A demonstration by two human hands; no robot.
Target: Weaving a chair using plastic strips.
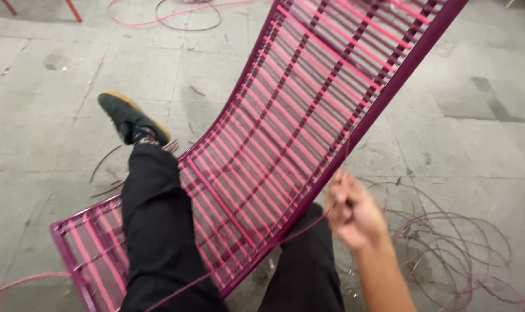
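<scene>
While the right hand (353,212) is clenched on a thin dark purple plastic cord (239,263) beside the curved purple woven chair frame (384,95), the left hand is unseen, and loose coils (453,254) might tangle the cord.

A grey concrete floor (54,98) carries the purple woven chair frame (285,138), a tangle of loose purple cord (453,242) at right, pink cord loops (176,14) at the top, and scattered cord offcuts (103,162) near the shoe (132,118).
</scene>
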